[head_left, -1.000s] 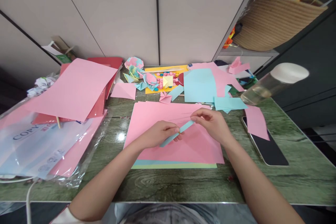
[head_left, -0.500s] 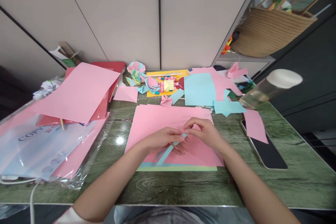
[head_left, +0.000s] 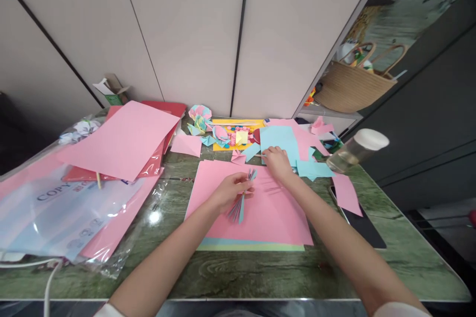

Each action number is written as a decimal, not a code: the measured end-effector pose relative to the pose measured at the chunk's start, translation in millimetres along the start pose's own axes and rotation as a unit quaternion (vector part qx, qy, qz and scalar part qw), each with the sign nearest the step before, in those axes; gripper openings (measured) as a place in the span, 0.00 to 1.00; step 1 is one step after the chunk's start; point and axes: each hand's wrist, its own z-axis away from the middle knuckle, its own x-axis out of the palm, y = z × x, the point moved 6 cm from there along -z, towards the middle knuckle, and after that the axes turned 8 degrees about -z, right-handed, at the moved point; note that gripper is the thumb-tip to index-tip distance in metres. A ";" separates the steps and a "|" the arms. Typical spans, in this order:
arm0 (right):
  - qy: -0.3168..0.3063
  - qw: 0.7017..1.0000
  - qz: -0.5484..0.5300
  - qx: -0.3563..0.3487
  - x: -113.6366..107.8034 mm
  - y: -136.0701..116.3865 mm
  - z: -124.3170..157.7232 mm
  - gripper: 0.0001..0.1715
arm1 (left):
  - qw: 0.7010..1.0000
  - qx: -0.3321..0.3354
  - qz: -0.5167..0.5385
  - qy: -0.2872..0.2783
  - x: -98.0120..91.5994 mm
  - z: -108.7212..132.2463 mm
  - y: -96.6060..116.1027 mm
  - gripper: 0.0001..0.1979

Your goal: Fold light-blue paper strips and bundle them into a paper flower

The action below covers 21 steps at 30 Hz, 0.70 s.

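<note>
My left hand (head_left: 232,192) is closed on an accordion-folded paper fan (head_left: 241,204), blue and pink, gathered at its middle and held just over a stack of pink paper (head_left: 275,218). Farther back, my right hand (head_left: 277,162) has its fingers curled down at the near left part of a blue sheet (head_left: 280,137). A thin pale stick (head_left: 258,156) shows right beside those fingertips, which hide whatever they hold. Left of it lie a small folded pink piece (head_left: 238,157) and a narrow blue paper piece (head_left: 251,150).
Folded paper flowers (head_left: 201,113) and a yellow sheet (head_left: 219,147) bearing small beads lie at the back. A plastic paper bag (head_left: 74,213) covers the left side. To the right stand a lidded clear cup (head_left: 345,156) and a phone (head_left: 366,230) partly under pink paper.
My right hand has left the folded paper and moved away from me to the blue sheet. My left hand keeps the fan, now turned more upright. The camera view has shifted.
</note>
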 end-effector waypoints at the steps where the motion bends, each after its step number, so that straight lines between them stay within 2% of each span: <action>1: -0.006 1.000 0.024 -0.002 1.6 0.1 -6.7 0.16 | 1.000 0.000 0.002 0.008 -1.9 0.8 2.4 0.14; 6: -0.038 0.994 0.100 -0.022 9.8 -5.6 -21.0 0.17 | 1.000 0.024 0.013 0.008 -5.9 4.7 13.3 0.15; 11: -0.059 0.991 0.117 -0.018 13.5 -9.9 -29.0 0.17 | 0.999 0.034 0.017 0.008 -3.4 6.4 16.7 0.18; 17: -0.054 0.996 0.069 0.000 3.4 -5.9 -40.7 0.14 | 0.998 0.041 0.031 0.037 -6.4 6.8 19.7 0.19; 21: -0.050 0.998 -0.008 0.037 -9.9 10.6 -48.8 0.10 | 0.997 0.054 0.050 0.015 -6.4 5.0 18.7 0.14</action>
